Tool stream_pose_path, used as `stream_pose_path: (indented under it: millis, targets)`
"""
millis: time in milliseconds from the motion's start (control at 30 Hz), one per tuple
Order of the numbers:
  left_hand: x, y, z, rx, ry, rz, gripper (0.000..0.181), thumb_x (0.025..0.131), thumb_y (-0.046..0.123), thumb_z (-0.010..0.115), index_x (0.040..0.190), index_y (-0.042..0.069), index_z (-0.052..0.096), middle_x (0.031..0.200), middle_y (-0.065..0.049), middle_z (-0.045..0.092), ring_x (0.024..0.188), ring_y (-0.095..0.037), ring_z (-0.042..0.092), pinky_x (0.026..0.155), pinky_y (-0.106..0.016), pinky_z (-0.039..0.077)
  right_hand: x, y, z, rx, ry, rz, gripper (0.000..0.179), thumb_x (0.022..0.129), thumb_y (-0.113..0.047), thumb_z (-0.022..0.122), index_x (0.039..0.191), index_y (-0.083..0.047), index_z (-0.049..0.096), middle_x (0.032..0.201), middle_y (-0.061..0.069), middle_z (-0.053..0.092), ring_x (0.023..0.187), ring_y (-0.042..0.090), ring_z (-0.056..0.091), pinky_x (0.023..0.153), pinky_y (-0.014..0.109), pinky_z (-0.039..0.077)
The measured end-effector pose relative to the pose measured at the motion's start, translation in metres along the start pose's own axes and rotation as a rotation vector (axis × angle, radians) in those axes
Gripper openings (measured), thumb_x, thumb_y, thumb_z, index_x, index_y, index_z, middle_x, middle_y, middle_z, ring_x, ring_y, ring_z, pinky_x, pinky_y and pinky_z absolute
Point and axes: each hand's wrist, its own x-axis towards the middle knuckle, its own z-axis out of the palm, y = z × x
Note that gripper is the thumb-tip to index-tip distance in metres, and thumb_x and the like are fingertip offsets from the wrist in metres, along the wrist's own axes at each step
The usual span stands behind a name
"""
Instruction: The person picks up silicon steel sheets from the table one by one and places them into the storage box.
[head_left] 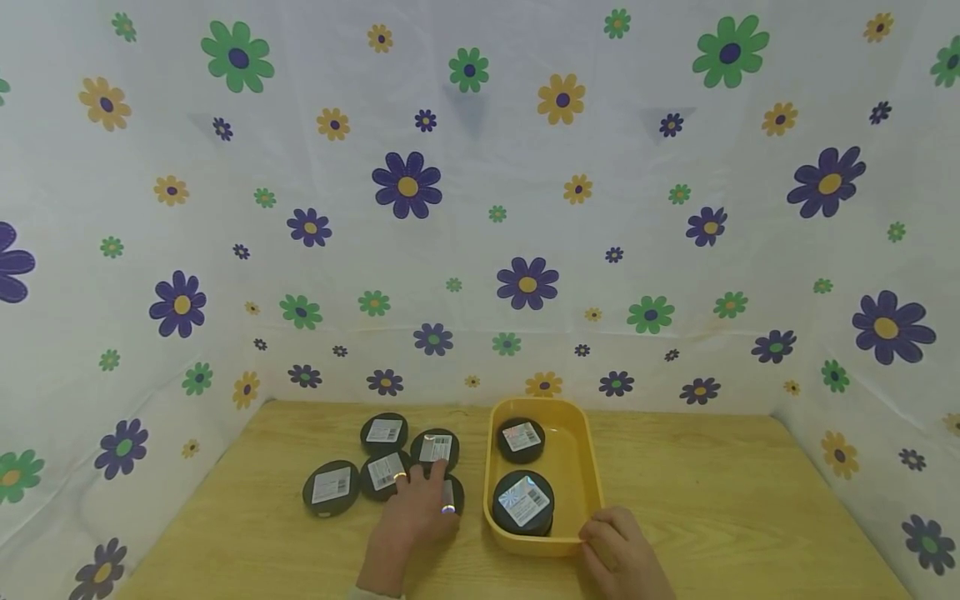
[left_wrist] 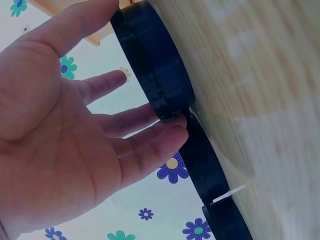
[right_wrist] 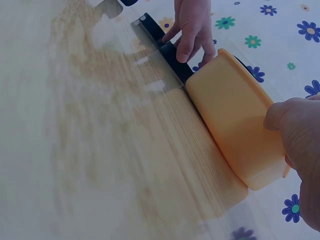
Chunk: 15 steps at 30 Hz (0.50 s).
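My left hand (head_left: pixel 416 512) reaches over the front right one of several flat round black containers with white labels on top. In the left wrist view, the thumb and fingers span this black container (left_wrist: pixel 155 60) at its sides, on the wood. Two more containers touch in a row behind it. My right hand (head_left: pixel 622 550) pinches the front right corner of a yellow plastic tray (head_left: pixel 576 467), fingers over the rim. Inside, along the tray's left side, lie a black container (head_left: pixel 521 440) at the back and another (head_left: pixel 523 502) at the front, apparently stacked on one beneath.
A loose black container (head_left: pixel 332 487) lies at the left of the group, another (head_left: pixel 384 433) at the back. The wooden table (head_left: pixel 690 492) is enclosed by a white flowered curtain (head_left: pixel 480 250) behind and at both sides.
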Motion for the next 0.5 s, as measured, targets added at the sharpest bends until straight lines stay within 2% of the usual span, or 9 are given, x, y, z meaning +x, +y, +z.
stream_pose_path:
  millis: [33,67,133,233,400,500]
  targets:
    - [0.0001,0.0003,0.0000,0.002,-0.001,-0.001,0.074,0.072,0.020,0.074,0.138,0.007,0.044,0.126,-0.033,0.047,0.118,-0.056,0.044,0.086,-0.066,0.046,0.0000,0.0000,-0.0001,-0.002,0.002,-0.002,0.010,0.089,-0.020,0.075,0.090,-0.017,0.066,0.098,-0.005,0.055,0.090,0.011,0.051,0.086,0.012,0.041]
    - [0.0000,0.0006,-0.0002,0.004,0.000,-0.001,0.074,0.072,0.021,0.073,0.138,0.007,0.044,0.126,-0.033,0.047,0.118,-0.056,0.044,0.086,-0.066,0.046,0.0002,-0.0003,-0.0002,-0.008,0.002,0.001,0.017,0.083,-0.014,0.080,0.090,-0.017,0.066,0.098,-0.005,0.055,0.090,0.011,0.051,0.085,0.012,0.041]
    - [-0.0006,0.0007,-0.0003,0.009,0.003,0.003,0.073,0.072,0.021,0.073,0.138,0.007,0.045,0.125,-0.032,0.048,0.118,-0.056,0.045,0.086,-0.066,0.045,0.0004,-0.0013,-0.0004,-0.015,0.000,0.010,0.020,0.080,-0.012,0.082,0.089,-0.018,0.065,0.098,-0.006,0.054,0.090,0.010,0.051,0.085,0.012,0.040]
    - [-0.0012,-0.0001,-0.0002,0.023,0.008,0.014,0.072,0.072,0.023,0.076,0.136,0.008,0.046,0.123,-0.032,0.049,0.116,-0.056,0.046,0.085,-0.066,0.046,0.0012,-0.0041,-0.0013,-0.037,-0.016,0.033,0.049,0.054,0.008,0.088,0.088,-0.018,0.065,0.098,-0.008,0.053,0.089,0.009,0.050,0.086,0.011,0.040]
    - [-0.0006,-0.0007,-0.0019,0.044,-0.003,0.026,0.074,0.069,0.026,0.083,0.133,0.008,0.050,0.121,-0.031,0.050,0.114,-0.054,0.048,0.083,-0.065,0.047,0.0017,-0.0050,-0.0018,-0.026,-0.023,0.040,0.046,0.057,0.007,0.087,0.088,-0.018,0.065,0.098,-0.007,0.054,0.090,0.009,0.050,0.086,0.011,0.040]
    - [0.0005,-0.0001,-0.0033,0.053,-0.023,0.025,0.073,0.069,0.027,0.082,0.134,0.009,0.052,0.124,-0.032,0.049,0.113,-0.052,0.048,0.084,-0.064,0.048,0.0014,-0.0039,-0.0010,0.000,-0.016,0.029,0.018,0.082,-0.013,0.081,0.090,-0.017,0.066,0.098,-0.005,0.054,0.090,0.011,0.051,0.087,0.011,0.040]
